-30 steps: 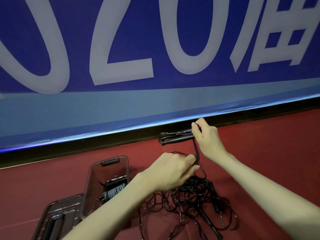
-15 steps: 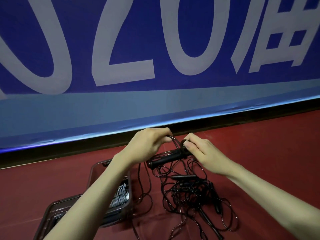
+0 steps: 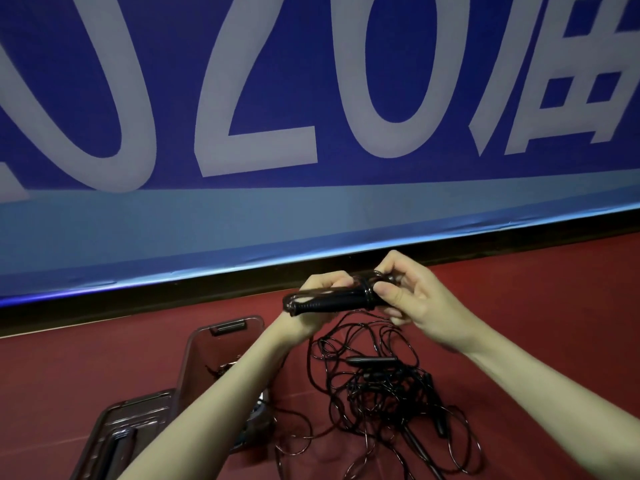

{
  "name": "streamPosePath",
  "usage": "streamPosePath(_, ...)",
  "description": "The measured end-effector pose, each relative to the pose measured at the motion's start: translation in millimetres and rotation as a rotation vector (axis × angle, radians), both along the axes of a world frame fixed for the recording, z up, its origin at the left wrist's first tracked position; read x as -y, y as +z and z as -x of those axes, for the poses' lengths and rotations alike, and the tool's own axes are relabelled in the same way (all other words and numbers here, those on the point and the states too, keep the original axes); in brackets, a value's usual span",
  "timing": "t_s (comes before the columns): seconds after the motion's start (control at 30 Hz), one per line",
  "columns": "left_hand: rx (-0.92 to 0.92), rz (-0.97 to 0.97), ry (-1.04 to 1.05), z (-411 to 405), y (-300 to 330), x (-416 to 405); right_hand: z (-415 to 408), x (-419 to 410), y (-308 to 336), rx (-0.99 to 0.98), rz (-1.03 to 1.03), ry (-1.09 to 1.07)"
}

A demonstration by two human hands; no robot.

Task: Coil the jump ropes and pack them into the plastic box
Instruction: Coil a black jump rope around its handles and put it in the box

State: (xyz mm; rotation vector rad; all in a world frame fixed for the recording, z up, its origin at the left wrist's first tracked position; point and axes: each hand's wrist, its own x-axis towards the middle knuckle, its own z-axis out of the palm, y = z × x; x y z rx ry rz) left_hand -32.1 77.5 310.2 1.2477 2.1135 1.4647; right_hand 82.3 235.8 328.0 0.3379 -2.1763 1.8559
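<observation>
Both my hands hold a pair of black jump rope handles [image 3: 329, 302] level above the red floor. My left hand [image 3: 320, 289] grips the handles from behind, near their left end. My right hand [image 3: 412, 292] pinches their right end, where thin black cord is wound around them. More cord trails down from the handles to a tangled heap of black jump ropes [image 3: 388, 393] with several handles on the floor. The clear plastic box [image 3: 207, 355] lies at lower left, partly behind my left forearm, with a coiled rope inside that is mostly hidden.
The box's lid [image 3: 114, 431] lies flat at the bottom left. A blue banner wall [image 3: 311, 216] with large pale characters rises right behind the work spot, with a black strip [image 3: 173, 292] at its foot. Red floor [image 3: 536, 306] stretches to the right.
My left hand went from down at the rope heap up to the handles. Both hands brought the handles level and closer together, with cord now wound round the right end.
</observation>
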Motion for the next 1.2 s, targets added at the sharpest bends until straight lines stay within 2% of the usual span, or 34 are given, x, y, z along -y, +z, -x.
streamPosePath(0.03,0.010,0.020,0.028,-5,-6,-1,1,0,0,-0.009,0.025,-0.036)
streamPosePath(0.13,0.239,0.038,0.109,-21,-11,-7,7,-1,-5,-0.034,0.082,-0.118)
streamPosePath(0.27,0.201,0.036,0.119,-38,-5,-22,14,0,-8,-0.073,0.101,-0.242)
streamPosePath(0.4,-0.135,0.204,0.149,-47,-2,-27,22,-5,-11,-0.141,0.042,-0.363)
streamPosePath(0.53,-0.356,0.332,0.142,-47,5,-20,26,-14,-15,-0.226,-0.258,-0.525)
streamPosePath(0.73,-0.696,0.443,0.160,-46,26,-7,19,-12,-10,-0.281,-0.495,-0.515)
streamPosePath(0.83,-0.908,0.433,0.205,-44,35,-4,17,-11,-4,-0.284,-0.592,-0.457)
streamPosePath(0.93,-1.048,0.299,0.194,-35,40,-1,15,-10,6,-0.234,-0.656,-0.394)
streamPosePath(0.97,-1.039,0.246,0.208,-31,40,0,14,-9,9,-0.209,-0.662,-0.371)
streamPosePath(1.1,-0.750,0.195,0.264,-19,43,4,7,-13,13,-0.143,-0.580,-0.284)
streamPosePath(1.2,-0.643,0.341,0.211,-15,37,6,-1,-14,14,-0.130,-0.590,-0.215)
